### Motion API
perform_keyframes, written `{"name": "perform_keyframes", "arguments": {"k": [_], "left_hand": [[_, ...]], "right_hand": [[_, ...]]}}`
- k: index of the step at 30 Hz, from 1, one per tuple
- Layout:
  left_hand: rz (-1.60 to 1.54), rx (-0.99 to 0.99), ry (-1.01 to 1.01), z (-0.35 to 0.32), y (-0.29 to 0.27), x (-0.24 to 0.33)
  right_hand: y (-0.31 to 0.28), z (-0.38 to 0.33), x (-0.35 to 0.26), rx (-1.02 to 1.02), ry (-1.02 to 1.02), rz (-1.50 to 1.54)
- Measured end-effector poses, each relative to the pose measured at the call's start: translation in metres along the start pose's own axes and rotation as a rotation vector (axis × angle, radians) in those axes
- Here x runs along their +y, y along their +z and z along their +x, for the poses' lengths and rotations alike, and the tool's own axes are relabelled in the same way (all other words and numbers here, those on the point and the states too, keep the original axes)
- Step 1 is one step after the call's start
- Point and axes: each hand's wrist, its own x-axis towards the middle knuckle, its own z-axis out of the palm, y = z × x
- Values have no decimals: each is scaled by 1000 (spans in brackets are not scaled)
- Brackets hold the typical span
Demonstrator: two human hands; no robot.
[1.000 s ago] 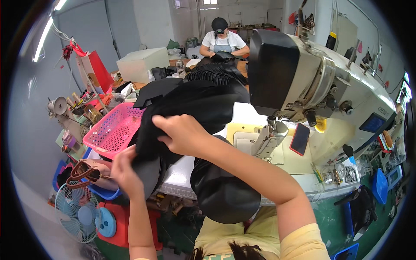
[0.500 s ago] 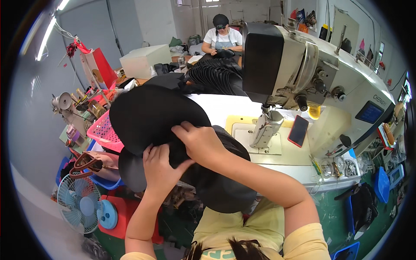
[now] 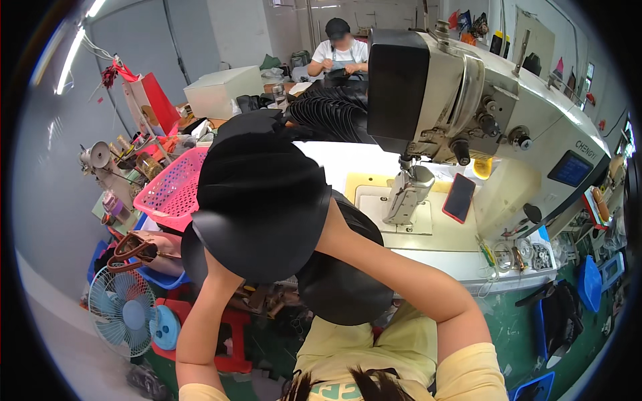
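A large rounded black piece point(image 3: 261, 200), smooth and leather-like with a few creases, spreads in front of me to the left of the sewing machine point(image 3: 428, 100). It covers the fingers of both hands. Of my left hand point(image 3: 222, 269) only the wrist side shows, at the piece's lower left edge. My right hand point(image 3: 334, 227) goes in behind its right edge, likewise seen only near the wrist. Whether the fingers grip the piece is hidden. Another black rounded part point(image 3: 344, 287) hangs below my right forearm, over my lap. Whether the two parts are joined cannot be made out.
The machine's post point(image 3: 406, 197) stands on the table, with a phone point(image 3: 459, 198) beside it. A row of black pieces point(image 3: 331, 117) lies at the back, before a seated co-worker point(image 3: 340, 57). Left are a pink basket point(image 3: 170, 190), a bag point(image 3: 157, 248) and a fan point(image 3: 127, 314).
The large black piece has swung down toward me, and its near part now covers my fingers, which showed before. My left forearm has shifted a little to the left.
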Motion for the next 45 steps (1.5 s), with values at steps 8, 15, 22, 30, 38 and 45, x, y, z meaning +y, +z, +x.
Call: {"name": "perform_keyframes", "arguments": {"k": [8, 15, 22, 30, 38, 45], "left_hand": [[-354, -456, -33, 64, -86, 10], [-33, -157, -41, 40, -66, 49], [18, 121, 12, 39, -36, 33], [-164, 129, 1, 33, -24, 25], [-90, -73, 15, 25, -25, 14], [-201, 335, 105, 18, -33, 17]], "right_hand": [[-17, 17, -47, -267, 310, 252], [-5, 25, -26, 95, 434, 200], [-13, 25, -29, 81, 186, 157], [-5, 2, -2, -11, 124, -14], [-20, 3, -17, -75, 152, 21], [-45, -1, -12, -242, 11, -90]]}}
